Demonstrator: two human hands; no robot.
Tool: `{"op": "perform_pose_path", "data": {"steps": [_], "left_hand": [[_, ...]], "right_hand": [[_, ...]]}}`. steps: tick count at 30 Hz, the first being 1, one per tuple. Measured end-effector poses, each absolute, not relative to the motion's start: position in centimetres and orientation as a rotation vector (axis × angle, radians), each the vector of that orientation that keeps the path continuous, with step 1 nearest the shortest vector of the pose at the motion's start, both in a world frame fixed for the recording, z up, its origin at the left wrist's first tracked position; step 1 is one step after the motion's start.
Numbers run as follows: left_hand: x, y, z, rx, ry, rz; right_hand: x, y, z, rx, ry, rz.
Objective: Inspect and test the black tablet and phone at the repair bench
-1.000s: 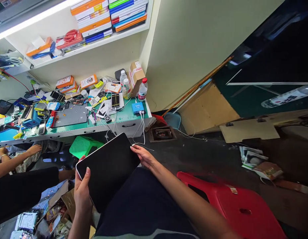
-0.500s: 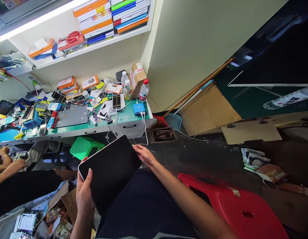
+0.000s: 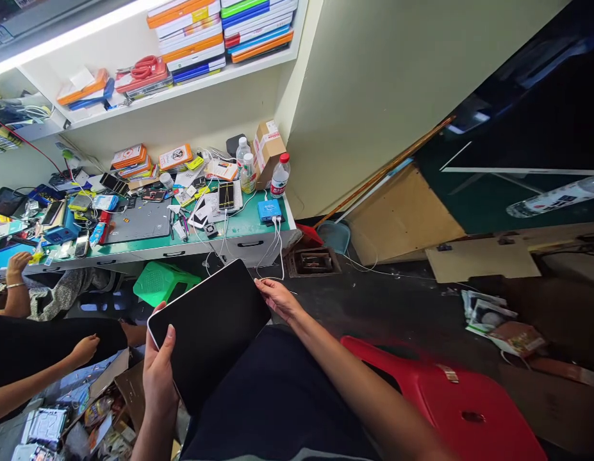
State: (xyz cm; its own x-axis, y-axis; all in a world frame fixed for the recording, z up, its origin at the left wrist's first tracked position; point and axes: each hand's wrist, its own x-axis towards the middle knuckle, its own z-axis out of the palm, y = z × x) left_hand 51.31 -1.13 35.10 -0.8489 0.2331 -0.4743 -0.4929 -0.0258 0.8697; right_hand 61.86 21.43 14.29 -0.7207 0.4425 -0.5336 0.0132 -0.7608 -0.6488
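A tablet with a dark screen and a pale rim lies tilted above my lap, screen towards me. My left hand grips its left end, thumb on the front face and fingers behind. At the far right edge, my right hand pinches the tablet between thumb and fingers. What the fingers behind the tablet touch is hidden.
A cluttered workbench with phones, cables and bottles runs ahead. A green stool stands beneath it, a red stool at right. Another person's hand is at left, above a box of scraps.
The co-worker's arms at left have moved, one hand lifting towards the bench and the other coming forward over the leg. My hands keep their hold on the tablet, almost unmoved.
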Motion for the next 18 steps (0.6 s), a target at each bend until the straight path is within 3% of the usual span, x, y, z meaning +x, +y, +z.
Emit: {"op": "perform_pose_path", "data": {"steps": [18], "left_hand": [[51.02,-1.44,34.29,-0.262,1.739,1.932]], "right_hand": [[61.99,20.51,15.20,-1.032,-0.859,2.503]]}}
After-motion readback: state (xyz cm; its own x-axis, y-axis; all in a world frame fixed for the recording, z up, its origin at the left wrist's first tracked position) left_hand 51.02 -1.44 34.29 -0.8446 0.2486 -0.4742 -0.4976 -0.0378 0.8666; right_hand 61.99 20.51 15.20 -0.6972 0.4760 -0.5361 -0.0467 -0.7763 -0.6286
